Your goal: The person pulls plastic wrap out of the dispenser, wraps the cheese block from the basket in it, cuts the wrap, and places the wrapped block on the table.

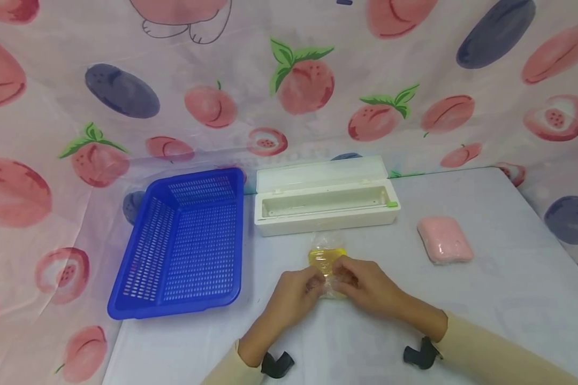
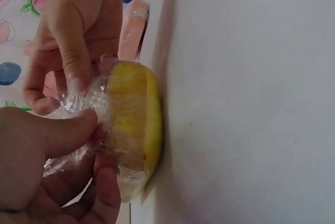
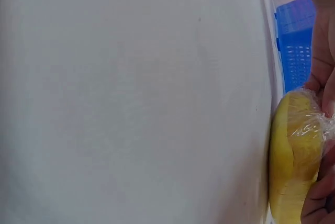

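Note:
A yellow block (image 1: 325, 259) with rounded edges lies on the white table, in front of a long white box, with clear cling film (image 2: 97, 98) around it. My left hand (image 1: 291, 294) pinches the gathered film between thumb and fingers at the block's near left side. From the right, my right hand (image 1: 373, 286) pinches the film too, its fingertips close to the left hand's. In the left wrist view the film is bunched and creased over the yellow block's upper face. Part of the block's near side is hidden behind the fingers.
Behind the hands stands the white box (image 1: 329, 219), lid raised, with a green tab at its right end. A blue perforated basket (image 1: 236, 256) is at the left. A pink block (image 1: 445, 239) in shiny wrap lies to the right. Fruit-printed cloth (image 1: 212, 64) hangs behind the table.

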A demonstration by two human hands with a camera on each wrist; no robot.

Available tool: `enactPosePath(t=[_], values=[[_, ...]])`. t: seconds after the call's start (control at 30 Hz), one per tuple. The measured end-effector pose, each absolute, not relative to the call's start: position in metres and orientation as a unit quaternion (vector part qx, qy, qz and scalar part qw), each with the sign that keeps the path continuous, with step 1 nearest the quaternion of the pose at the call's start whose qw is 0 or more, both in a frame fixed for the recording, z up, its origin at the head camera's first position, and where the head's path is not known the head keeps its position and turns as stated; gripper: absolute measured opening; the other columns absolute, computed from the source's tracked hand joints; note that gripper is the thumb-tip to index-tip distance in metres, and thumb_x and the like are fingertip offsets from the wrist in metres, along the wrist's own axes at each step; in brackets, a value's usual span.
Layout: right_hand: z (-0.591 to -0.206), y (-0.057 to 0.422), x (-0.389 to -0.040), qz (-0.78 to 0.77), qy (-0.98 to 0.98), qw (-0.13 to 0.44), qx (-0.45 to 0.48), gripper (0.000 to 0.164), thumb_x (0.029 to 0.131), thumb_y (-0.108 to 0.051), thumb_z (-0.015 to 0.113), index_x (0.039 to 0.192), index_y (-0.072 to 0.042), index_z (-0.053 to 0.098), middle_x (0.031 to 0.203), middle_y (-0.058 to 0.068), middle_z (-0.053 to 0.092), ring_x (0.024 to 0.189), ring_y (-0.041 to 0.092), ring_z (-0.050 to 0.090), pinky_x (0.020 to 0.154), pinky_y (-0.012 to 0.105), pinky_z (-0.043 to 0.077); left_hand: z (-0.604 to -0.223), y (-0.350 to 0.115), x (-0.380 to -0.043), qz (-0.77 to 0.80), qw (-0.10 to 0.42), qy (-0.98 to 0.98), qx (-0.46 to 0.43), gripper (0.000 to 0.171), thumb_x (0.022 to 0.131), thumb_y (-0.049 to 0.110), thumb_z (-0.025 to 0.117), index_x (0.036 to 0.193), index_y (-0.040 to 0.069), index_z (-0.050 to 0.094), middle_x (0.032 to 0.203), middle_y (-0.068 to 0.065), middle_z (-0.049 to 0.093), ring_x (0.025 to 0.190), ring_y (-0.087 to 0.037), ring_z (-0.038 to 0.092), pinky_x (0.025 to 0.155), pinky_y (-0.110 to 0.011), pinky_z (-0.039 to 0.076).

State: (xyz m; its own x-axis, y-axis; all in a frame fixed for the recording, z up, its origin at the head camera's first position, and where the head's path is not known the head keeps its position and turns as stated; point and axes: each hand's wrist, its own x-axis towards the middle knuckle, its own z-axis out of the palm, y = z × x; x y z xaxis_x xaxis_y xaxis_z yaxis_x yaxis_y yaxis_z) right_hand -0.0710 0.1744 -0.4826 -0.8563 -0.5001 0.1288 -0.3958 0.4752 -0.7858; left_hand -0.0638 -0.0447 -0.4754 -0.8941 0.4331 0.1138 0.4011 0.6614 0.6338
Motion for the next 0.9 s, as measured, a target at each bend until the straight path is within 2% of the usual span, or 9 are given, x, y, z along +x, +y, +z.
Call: enactPosePath(t=[0.13, 0.23, 0.33, 0.43, 0.57, 0.7, 0.77, 0.9], values=[[-0.484, 0.175, -0.071, -0.425, 0.862, 0.007, -0.275, 0.019, 0.087, -0.005, 0.079, 0.096, -0.02, 0.071, 0.092, -0.013, 0.064, 0.079, 0.001, 0.058, 0.068, 0.02, 0.054, -0.478, -0.04, -0.067, 0.378, 0.013, 0.909, 0.175, 0.016, 0.082, 0.013, 0.085, 0.09, 0.014, 0.071, 0.073, 0.004, 0.063, 0.063, -0.002, 0.049, 0.057, -0.017, 0.043], [-0.485, 0.178, -0.071, -0.396, 0.872, -0.008, -0.289, 0.014, 0.087, -0.006, 0.079, 0.096, -0.017, 0.078, 0.1, -0.01, 0.066, 0.085, 0.003, 0.06, 0.073, 0.021, 0.055, -0.48, -0.036, -0.066, 0.387, -0.014, 0.91, 0.148, 0.019, 0.077, 0.015, 0.089, 0.082, 0.015, 0.071, 0.075, 0.005, 0.061, 0.067, -0.001, 0.05, 0.06, -0.016, 0.044], [-0.486, 0.181, -0.07, -0.348, 0.884, -0.007, -0.31, 0.016, 0.087, -0.013, 0.08, 0.104, -0.015, 0.081, 0.107, -0.008, 0.065, 0.093, 0.006, 0.06, 0.078, 0.025, 0.055, -0.48, -0.034, -0.063, 0.395, -0.035, 0.908, 0.132, 0.014, 0.077, 0.016, 0.09, 0.079, 0.016, 0.076, 0.074, 0.006, 0.068, 0.067, 0.0, 0.057, 0.06, -0.016, 0.047], [-0.486, 0.185, -0.07, -0.308, 0.891, -0.01, -0.332, 0.021, 0.086, -0.017, 0.082, 0.107, -0.017, 0.081, 0.108, -0.008, 0.065, 0.098, 0.008, 0.059, 0.082, 0.028, 0.055, -0.478, -0.034, -0.058, 0.409, -0.05, 0.902, 0.13, 0.008, 0.08, 0.014, 0.087, 0.086, 0.014, 0.081, 0.08, 0.004, 0.077, 0.071, -0.002, 0.068, 0.065, -0.017, 0.054], [-0.489, 0.188, -0.073, -0.294, 0.89, -0.026, -0.348, 0.017, 0.084, -0.016, 0.084, 0.101, -0.018, 0.082, 0.101, -0.01, 0.07, 0.095, 0.007, 0.06, 0.079, 0.026, 0.055, -0.475, -0.034, -0.052, 0.404, -0.064, 0.899, 0.157, 0.009, 0.085, 0.007, 0.081, 0.093, 0.008, 0.077, 0.091, -0.001, 0.078, 0.081, -0.008, 0.072, 0.072, -0.021, 0.058], [-0.489, 0.188, -0.074, -0.29, 0.893, -0.021, -0.344, 0.016, 0.086, -0.016, 0.082, 0.101, -0.019, 0.082, 0.099, -0.013, 0.073, 0.09, 0.005, 0.059, 0.076, 0.021, 0.053, -0.476, -0.033, -0.05, 0.362, -0.081, 0.909, 0.187, 0.009, 0.087, 0.005, 0.079, 0.091, 0.009, 0.072, 0.091, 0.0, 0.067, 0.082, -0.01, 0.067, 0.072, -0.02, 0.056], [-0.489, 0.187, -0.074, -0.276, 0.898, -0.012, -0.342, 0.016, 0.087, -0.018, 0.081, 0.103, -0.021, 0.082, 0.1, -0.014, 0.074, 0.09, 0.003, 0.058, 0.075, 0.02, 0.053, -0.478, -0.033, -0.052, 0.327, -0.108, 0.916, 0.207, 0.01, 0.084, 0.008, 0.083, 0.088, 0.012, 0.074, 0.087, 0.002, 0.065, 0.08, -0.01, 0.064, 0.07, -0.019, 0.053], [-0.486, 0.185, -0.074, -0.251, 0.902, 0.003, -0.352, 0.019, 0.091, -0.022, 0.077, 0.11, -0.024, 0.08, 0.104, -0.016, 0.074, 0.092, 0.003, 0.056, 0.076, 0.021, 0.052, -0.484, -0.035, -0.058, 0.216, -0.159, 0.925, 0.269, 0.008, 0.082, 0.023, 0.086, 0.088, 0.021, 0.082, 0.083, 0.008, 0.07, 0.078, -0.011, 0.058, 0.064, -0.021, 0.046]])
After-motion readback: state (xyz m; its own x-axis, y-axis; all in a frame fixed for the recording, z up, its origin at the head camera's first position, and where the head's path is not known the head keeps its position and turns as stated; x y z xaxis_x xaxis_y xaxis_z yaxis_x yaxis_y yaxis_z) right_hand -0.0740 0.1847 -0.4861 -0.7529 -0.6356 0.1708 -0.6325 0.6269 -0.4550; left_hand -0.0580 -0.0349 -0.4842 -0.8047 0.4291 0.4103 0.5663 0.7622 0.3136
